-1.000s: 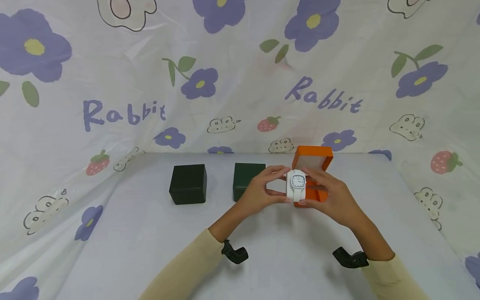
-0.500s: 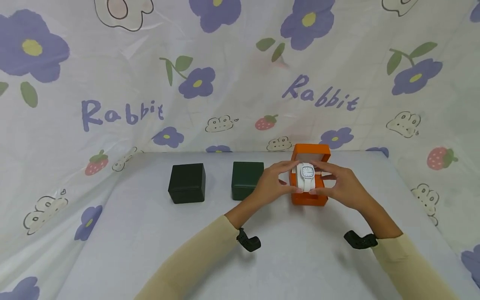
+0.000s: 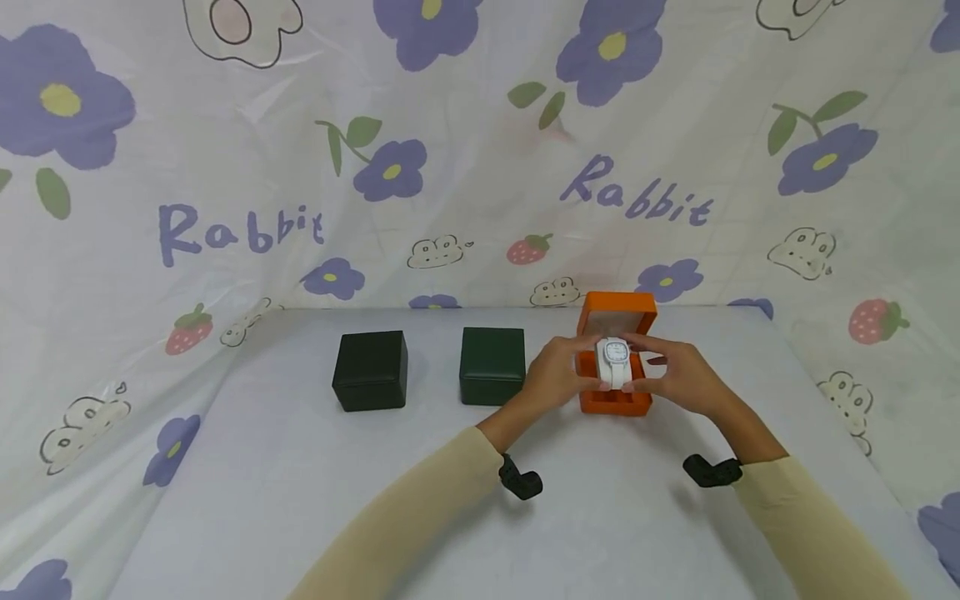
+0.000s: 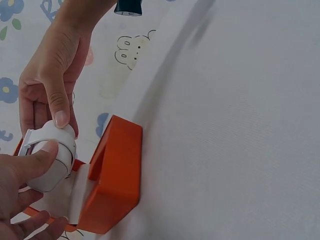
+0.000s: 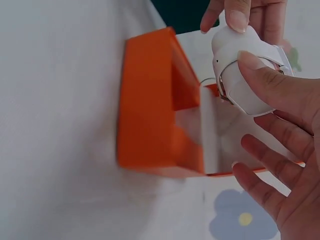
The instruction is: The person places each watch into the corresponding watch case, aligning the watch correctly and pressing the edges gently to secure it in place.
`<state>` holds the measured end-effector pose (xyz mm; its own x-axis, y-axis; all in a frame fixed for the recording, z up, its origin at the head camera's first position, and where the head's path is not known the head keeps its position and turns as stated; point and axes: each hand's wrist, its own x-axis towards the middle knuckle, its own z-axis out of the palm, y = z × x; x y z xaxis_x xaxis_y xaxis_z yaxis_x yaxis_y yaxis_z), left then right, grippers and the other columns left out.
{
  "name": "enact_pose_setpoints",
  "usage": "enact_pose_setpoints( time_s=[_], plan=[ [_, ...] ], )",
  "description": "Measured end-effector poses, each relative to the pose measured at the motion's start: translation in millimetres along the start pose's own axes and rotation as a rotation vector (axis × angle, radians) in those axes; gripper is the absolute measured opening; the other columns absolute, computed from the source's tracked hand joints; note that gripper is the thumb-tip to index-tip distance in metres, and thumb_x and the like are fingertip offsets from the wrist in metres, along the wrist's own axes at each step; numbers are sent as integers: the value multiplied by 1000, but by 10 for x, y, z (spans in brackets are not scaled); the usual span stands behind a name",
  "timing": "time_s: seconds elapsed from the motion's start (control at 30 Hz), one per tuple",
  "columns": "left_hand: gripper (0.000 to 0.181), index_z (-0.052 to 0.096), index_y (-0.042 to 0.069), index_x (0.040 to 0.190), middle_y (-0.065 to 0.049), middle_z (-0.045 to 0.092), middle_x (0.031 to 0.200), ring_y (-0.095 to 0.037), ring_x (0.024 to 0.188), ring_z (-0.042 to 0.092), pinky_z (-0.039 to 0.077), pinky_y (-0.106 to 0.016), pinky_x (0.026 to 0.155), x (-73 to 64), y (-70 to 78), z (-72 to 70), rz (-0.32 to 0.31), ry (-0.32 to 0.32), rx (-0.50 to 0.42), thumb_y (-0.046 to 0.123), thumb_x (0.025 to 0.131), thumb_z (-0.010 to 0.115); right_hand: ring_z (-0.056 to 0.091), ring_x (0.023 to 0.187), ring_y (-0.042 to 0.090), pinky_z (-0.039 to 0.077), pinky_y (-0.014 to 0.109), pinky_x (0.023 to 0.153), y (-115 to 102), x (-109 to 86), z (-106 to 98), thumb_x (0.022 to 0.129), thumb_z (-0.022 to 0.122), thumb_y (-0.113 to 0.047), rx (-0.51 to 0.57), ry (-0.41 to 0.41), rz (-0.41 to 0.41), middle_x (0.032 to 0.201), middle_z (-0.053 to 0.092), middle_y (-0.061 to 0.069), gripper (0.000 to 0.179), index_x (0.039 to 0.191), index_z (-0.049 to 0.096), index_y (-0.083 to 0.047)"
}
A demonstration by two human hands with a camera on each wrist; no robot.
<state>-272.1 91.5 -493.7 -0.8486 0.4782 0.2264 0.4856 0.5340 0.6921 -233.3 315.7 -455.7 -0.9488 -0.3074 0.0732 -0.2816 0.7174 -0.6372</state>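
Observation:
A white wristwatch [image 3: 617, 353] with a squarish face is strapped round a white cushion [image 5: 245, 92]. My left hand [image 3: 553, 372] pinches the cushion's left side between thumb and fingers, and my right hand [image 3: 681, 379] does the same from the right. Both are over the orange watch box [image 3: 617, 407], whose lid [image 3: 618, 302] is raised at the back. In the left wrist view the cushion [image 4: 50, 172] sits above the box's front wall [image 4: 117, 180]; both thumbs press on it. The right wrist view shows a pale lining [image 5: 210, 130] inside the box.
A dark green box [image 3: 492, 367] with its lid down stands just left of my left hand. Farther left is a black box [image 3: 371, 372], also closed. They stand on a white-covered table [image 3: 300, 483]; behind hangs a floral curtain [image 3: 480, 167].
Both hands have carried the watch on its cushion rightward and in over the orange box. In the last half second it has dropped slightly, and the watch face has tipped upward.

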Motion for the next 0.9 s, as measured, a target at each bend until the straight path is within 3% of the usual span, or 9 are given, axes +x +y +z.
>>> enact_pose_setpoints(
  time_s=[0.3,0.57,0.9],
  plan=[
    [73,57,19,146,2,65,135,-19,115,59,52,-25,99,55,-97,189,-50,-28,38,31,81,86,50,127,51,47,64,102,205,25,126,85,84,-19,-2,-30,34,148,49,27,82,154,42,-6],
    [72,57,19,146,3,64,135,-16,115,58,50,-22,101,69,-80,242,-73,-46,61,31,81,86,47,130,52,44,66,104,287,38,178,86,84,-18,-6,-35,43,149,47,28,81,153,42,-3],
    [61,66,14,137,1,68,126,-17,109,54,47,-19,99,116,-159,298,6,-54,81,29,82,85,44,135,50,33,69,111,295,81,218,86,83,-15,-79,-71,42,147,50,27,76,150,45,2]
  ],
)
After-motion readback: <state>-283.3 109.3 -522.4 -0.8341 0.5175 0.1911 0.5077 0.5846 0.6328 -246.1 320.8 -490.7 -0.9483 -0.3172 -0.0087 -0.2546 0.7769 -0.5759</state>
